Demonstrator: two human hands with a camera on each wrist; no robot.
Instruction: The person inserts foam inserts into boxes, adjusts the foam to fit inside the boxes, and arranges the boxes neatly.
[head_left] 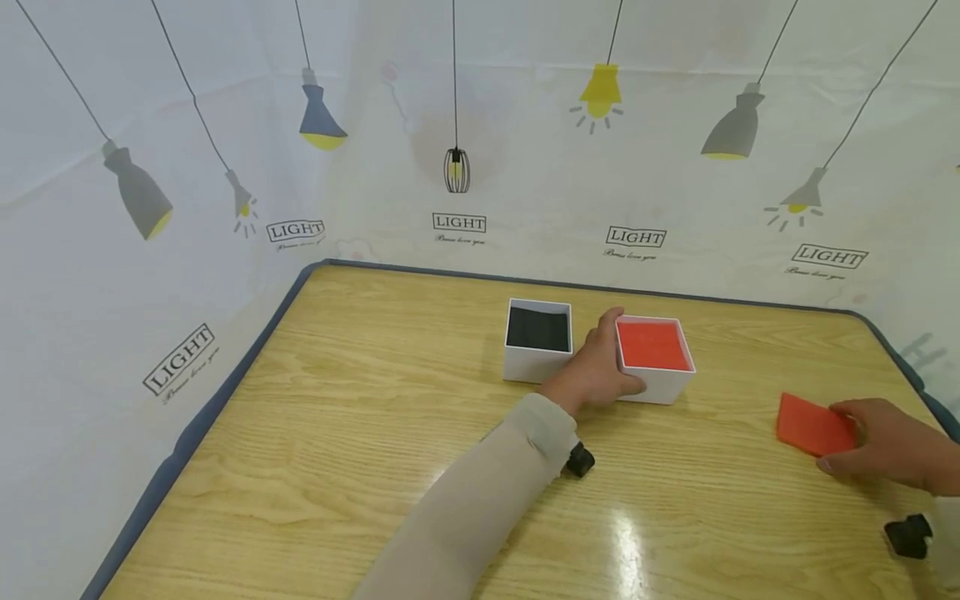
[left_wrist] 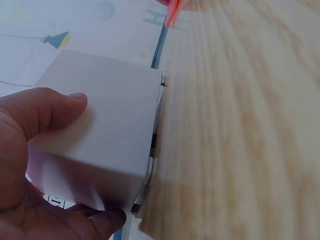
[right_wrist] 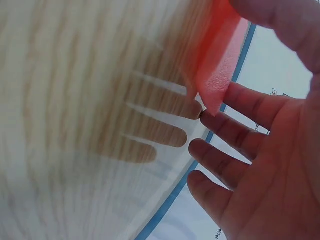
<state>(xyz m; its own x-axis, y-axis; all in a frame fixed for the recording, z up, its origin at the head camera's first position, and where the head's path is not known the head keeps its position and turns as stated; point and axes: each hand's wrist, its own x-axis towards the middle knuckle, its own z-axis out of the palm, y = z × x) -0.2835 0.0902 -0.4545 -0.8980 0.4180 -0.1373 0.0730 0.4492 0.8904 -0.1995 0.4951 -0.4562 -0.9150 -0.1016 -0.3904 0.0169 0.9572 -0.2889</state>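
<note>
My left hand (head_left: 598, 367) grips a white box (head_left: 654, 387) by its left side, the thumb on its near face. Red material (head_left: 652, 346) lies inside this box, just below the rim. In the left wrist view the thumb presses the white box (left_wrist: 115, 110) while fingers curl under its lower side. To the right, my right hand (head_left: 892, 442) pinches a thin red sheet (head_left: 813, 425) between thumb and fingers, near the tabletop. In the right wrist view the red sheet (right_wrist: 220, 65) looks soft and foam-like; the other fingers of the right hand (right_wrist: 270, 150) are spread.
A second white box (head_left: 525, 364) holding black material (head_left: 537, 329) stands just left of my left hand. Both boxes are on a wood-grain table (head_left: 360, 400) with a dark blue edge. White curtains (head_left: 525, 125) with printed lamps hang behind and at the sides.
</note>
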